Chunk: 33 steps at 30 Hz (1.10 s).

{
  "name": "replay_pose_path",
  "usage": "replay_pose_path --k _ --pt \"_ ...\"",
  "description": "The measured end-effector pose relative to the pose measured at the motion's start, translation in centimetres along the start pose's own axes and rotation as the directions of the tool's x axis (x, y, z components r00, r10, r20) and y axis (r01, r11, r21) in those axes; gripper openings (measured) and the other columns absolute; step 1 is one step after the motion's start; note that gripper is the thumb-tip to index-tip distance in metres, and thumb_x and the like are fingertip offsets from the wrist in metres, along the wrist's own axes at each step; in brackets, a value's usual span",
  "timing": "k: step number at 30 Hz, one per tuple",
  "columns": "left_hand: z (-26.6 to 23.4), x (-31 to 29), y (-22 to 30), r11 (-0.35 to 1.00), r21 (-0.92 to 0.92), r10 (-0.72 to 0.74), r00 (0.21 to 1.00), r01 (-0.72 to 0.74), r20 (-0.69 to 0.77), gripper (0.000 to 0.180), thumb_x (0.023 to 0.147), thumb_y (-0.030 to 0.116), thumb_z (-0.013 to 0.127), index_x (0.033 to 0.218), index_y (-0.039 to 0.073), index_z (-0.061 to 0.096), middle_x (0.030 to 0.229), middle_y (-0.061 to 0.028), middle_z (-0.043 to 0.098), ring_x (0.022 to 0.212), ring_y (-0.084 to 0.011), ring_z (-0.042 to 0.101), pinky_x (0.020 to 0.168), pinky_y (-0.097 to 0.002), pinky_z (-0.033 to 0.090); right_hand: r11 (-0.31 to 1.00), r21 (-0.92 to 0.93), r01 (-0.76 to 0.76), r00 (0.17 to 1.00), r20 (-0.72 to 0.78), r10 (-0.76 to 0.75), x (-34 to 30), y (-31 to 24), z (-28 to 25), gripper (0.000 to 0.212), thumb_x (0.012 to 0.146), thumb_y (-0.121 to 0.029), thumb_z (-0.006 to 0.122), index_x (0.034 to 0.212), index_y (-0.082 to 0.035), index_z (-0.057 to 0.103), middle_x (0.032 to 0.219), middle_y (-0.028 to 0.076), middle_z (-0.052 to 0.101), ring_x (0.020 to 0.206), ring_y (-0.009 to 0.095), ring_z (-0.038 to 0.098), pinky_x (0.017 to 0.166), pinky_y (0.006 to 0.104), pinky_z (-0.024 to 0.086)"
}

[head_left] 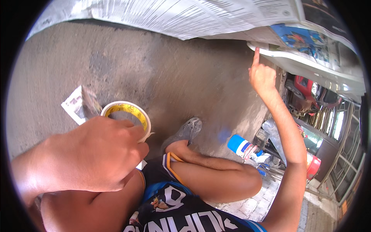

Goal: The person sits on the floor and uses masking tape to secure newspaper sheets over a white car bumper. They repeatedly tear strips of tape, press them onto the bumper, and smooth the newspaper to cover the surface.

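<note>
Left hand (98, 154): near left, seen from the back, fingers curled and closed around a roll of tape; the palm side is hidden.
Roll of tape (129, 116): pale masking-type roll with a yellow inner core, held at the left hand's fingertips above the ground, its open ring facing the camera; a short loose end sticks out at its right edge.
Right hand (262, 75): far right, arm stretched upward; index finger extended, the other fingers folded into the palm. It grips nothing.
Index fingertip (256, 52): pressed against the lower edge of the white panel, just below the newspaper's edge.
White panel (309, 63): curved, glossy white surface running along the far right, partly covered by paper.
Newspaper (185, 15): printed sheets spread across the far side, with a coloured page at the far right lying over the panel.
Folded paper scrap (77, 104): on the ground at left, just behind the roll.
Ground (170, 73): grey, stained concrete.
Shoe (187, 129): grey perforated clog at centre, on the person's foot.
Spray can (241, 147): blue-capped can lying near right, beside the bent knee.
Red container (313, 166): near right, at the edge of a cluttered metal frame.
</note>
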<state>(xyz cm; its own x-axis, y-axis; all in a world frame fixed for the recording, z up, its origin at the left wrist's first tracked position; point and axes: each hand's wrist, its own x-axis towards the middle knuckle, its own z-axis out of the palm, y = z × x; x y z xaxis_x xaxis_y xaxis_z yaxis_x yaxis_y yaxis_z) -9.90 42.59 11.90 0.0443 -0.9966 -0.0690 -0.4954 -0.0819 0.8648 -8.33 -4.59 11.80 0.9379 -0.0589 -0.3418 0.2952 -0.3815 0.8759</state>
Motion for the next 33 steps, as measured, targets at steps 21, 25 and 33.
replay_pose_path --k 21,25,33 --pt "-2.9 3.3 2.9 0.82 -0.559 -0.055 0.955 -0.123 -0.29 0.014 0.099 0.014 0.071 0.11 0.006 0.072 0.114 -0.0064 0.063 0.099 -0.018 0.059 0.078 -0.0321 0.052 -0.238 0.764 0.6 0.787 -0.617 0.002 -18.0 1.1 -19.3 0.095 0.085 -0.038 0.082 0.156 0.002 0.034 0.151 0.02 0.048 0.134 0.034 0.054 0.112 0.0493 0.042" --pt "-5.6 3.6 5.9 0.849 -0.51 -0.041 0.945 -0.138 -0.325 0.02 0.096 0.014 0.076 0.112 0.003 0.073 0.12 -0.0096 0.061 0.105 -0.0202 0.058 0.089 -0.0337 0.049 -0.216 0.753 0.622 0.773 -0.547 0.321 -16.4 1.7 -17.7 0.021 0.084 -0.008 0.081 0.105 -0.008 0.076 0.096 0.006 0.074 0.086 0.024 0.072 0.075 0.0368 0.055" --pt "-7.1 4.4 9.2 0.96 -0.267 -0.05 0.894 -0.08 -0.446 0.034 0.088 0.018 0.085 0.114 0.001 0.073 0.123 -0.0132 0.063 0.11 -0.0237 0.06 0.091 -0.0384 0.049 -0.438 0.654 0.617 0.784 -0.464 0.412 -14.4 2.8 -15.2 0.012 0.088 -0.003 0.079 0.099 -0.003 0.078 0.091 0.009 0.076 0.079 0.022 0.074 0.068 0.0329 0.058"
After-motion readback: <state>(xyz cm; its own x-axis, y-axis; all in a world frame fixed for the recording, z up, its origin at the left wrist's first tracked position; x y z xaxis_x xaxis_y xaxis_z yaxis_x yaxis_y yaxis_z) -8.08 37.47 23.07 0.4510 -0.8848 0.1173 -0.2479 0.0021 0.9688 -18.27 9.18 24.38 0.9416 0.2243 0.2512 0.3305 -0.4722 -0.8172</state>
